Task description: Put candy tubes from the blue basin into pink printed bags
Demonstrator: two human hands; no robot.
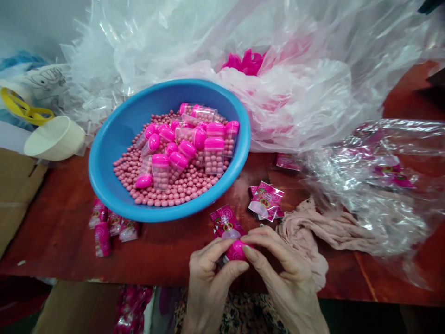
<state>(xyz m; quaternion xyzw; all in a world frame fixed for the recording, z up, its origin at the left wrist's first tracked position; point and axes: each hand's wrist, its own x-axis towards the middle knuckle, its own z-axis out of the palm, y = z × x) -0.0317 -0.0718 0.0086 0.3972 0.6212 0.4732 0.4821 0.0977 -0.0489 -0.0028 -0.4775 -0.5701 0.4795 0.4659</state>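
Both hands meet at the table's near edge: left hand and right hand pinch a pink-capped candy tube with curled fingertips, its printed wrapper pointing toward the blue basin

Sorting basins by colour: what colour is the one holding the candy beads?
Blue: the basin shows plainly in the head view, filled with pink beads.

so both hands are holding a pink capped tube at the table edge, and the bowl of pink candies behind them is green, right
Not quite: the bowl is blue, not green, as the head view shows. The rest holds: the left hand and right hand hold a pink capped tube at the table edge.
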